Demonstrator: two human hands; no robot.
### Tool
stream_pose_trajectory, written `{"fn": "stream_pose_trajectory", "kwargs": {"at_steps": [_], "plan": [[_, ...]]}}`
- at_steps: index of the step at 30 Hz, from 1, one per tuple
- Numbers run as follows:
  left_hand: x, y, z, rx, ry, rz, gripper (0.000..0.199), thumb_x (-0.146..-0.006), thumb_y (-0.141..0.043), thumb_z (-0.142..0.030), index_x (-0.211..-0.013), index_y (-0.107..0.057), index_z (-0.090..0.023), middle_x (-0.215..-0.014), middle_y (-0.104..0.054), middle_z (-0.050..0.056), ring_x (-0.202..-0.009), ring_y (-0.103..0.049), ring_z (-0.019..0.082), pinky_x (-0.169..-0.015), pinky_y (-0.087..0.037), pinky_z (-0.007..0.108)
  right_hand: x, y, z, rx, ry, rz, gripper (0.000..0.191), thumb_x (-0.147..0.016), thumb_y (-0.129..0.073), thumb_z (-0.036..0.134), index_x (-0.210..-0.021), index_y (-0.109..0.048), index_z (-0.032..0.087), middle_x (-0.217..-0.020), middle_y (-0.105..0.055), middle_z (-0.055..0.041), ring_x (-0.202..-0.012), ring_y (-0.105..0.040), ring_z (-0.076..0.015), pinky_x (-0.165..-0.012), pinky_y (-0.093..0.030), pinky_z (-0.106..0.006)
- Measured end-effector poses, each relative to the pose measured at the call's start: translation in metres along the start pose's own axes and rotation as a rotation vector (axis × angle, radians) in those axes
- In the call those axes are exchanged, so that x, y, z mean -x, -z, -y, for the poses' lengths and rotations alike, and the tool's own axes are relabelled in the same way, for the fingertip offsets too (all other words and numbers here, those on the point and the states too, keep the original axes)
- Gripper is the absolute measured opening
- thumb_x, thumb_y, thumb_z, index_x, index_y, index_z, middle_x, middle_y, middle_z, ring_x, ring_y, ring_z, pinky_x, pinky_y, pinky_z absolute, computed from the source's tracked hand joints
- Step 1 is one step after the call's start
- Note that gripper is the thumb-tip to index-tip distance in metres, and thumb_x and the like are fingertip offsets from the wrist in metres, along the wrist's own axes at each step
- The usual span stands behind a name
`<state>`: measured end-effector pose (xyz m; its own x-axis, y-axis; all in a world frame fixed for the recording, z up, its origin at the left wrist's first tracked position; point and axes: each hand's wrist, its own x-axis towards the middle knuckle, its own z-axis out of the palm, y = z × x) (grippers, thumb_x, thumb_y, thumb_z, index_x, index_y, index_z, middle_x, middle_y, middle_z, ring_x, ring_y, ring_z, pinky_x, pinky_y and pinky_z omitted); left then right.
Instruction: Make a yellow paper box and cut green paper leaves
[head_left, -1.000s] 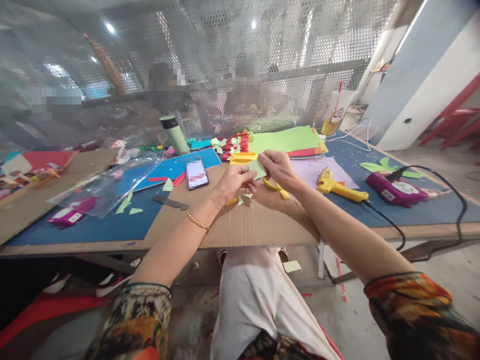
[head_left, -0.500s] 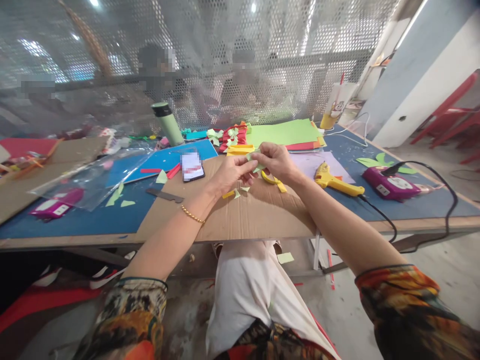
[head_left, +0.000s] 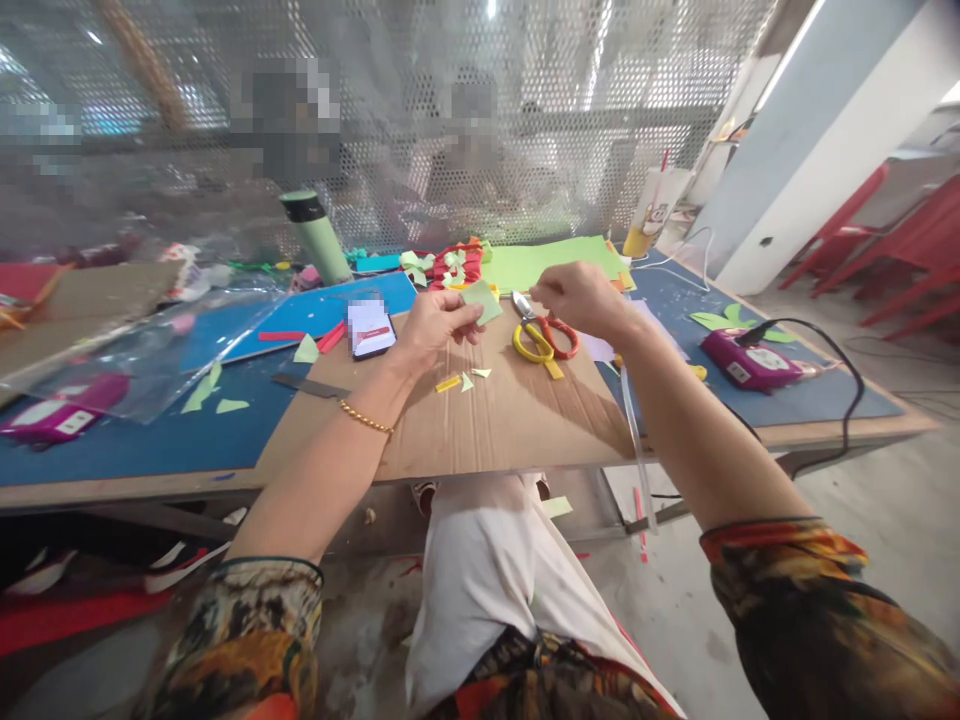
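Note:
My left hand [head_left: 442, 325] pinches a small pale green paper piece [head_left: 482, 300] between thumb and fingers, above the cardboard. To the right, my right hand [head_left: 581, 298] is raised with its fingers curled in. Whatever it may hold is hidden. Just below and left of it lie scissors [head_left: 535, 330] with yellow and red handles, their blades pointing away from me; the hand is apart from them. A yellow strip [head_left: 448, 384] and a few green paper scraps [head_left: 466, 383] rest on the cardboard sheet [head_left: 420, 440] under my hands.
On the left are a phone [head_left: 372, 335], a dark flat blade [head_left: 304, 385], red strips and a green bottle [head_left: 319, 240]. Green sheets [head_left: 555, 265] and red folded pieces lie behind. A yellow glue gun [head_left: 697, 372] is partly behind my right arm, near a purple box [head_left: 750, 358] with a cable.
My hands have parted. The left keeps the green paper, now seen flat, while the right has moved away to the right. The scissors are now uncovered.

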<state>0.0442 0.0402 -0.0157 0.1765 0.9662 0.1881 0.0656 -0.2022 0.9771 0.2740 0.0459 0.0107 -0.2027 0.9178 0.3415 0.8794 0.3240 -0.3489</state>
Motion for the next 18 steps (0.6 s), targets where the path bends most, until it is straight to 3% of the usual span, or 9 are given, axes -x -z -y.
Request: {"fn": "stream_pose_trajectory", "kwargs": {"at_steps": [3,6,11,14,18], "plan": [[-0.002,0.001,0.002,-0.002,-0.001,-0.02,0.028,-0.09,-0.079,-0.013,-0.064,-0.069,-0.015,-0.056,-0.069,0.002,-0.05,-0.061,0.007,-0.056,-0.044,0.021,0.004,-0.004,0.003,0.281,-0.067,0.222,0.025,-0.102,-0.057,0.022,-0.096,-0.08,0.014,-0.099,-0.081,-0.0195,-0.097,-0.075,-0.0296,-0.081,-0.049,-0.035],[-0.001,0.001,0.002,0.028,-0.003,-0.023,0.026,-0.086,-0.083,-0.017,-0.063,-0.07,-0.016,-0.056,-0.069,0.002,-0.052,-0.059,0.008,-0.059,-0.044,0.022,0.005,-0.022,0.005,0.312,-0.104,0.286,0.026,-0.099,-0.064,0.023,-0.111,-0.083,0.009,-0.116,-0.081,-0.0263,-0.109,-0.077,-0.035,-0.085,-0.052,-0.036],[0.001,0.002,0.0,0.089,-0.03,0.019,0.024,-0.083,-0.086,-0.024,-0.065,-0.07,-0.017,-0.058,-0.069,0.001,-0.056,-0.062,0.01,-0.06,-0.044,0.024,0.0,-0.042,-0.002,0.276,-0.141,0.286,0.033,-0.099,-0.062,0.019,-0.124,-0.08,0.006,-0.133,-0.077,-0.0305,-0.12,-0.075,-0.037,-0.09,-0.054,-0.036],[0.001,0.001,0.0,0.099,-0.032,0.024,0.025,-0.083,-0.086,-0.024,-0.066,-0.069,-0.017,-0.059,-0.069,0.001,-0.056,-0.063,0.01,-0.06,-0.044,0.024,-0.001,-0.04,-0.009,0.204,-0.165,0.25,0.033,-0.1,-0.06,0.02,-0.121,-0.08,0.004,-0.127,-0.079,-0.0312,-0.116,-0.075,-0.0385,-0.088,-0.053,-0.038],[0.003,-0.005,0.003,0.056,0.027,0.019,0.026,-0.085,-0.081,-0.016,-0.063,-0.068,-0.016,-0.055,-0.067,0.001,-0.051,-0.059,0.009,-0.057,-0.043,0.023,-0.003,-0.035,-0.021,0.069,-0.202,0.106,0.036,-0.096,-0.066,0.027,-0.123,-0.078,0.006,-0.116,-0.081,-0.0259,-0.107,-0.075,-0.035,-0.088,-0.054,-0.037]]}}
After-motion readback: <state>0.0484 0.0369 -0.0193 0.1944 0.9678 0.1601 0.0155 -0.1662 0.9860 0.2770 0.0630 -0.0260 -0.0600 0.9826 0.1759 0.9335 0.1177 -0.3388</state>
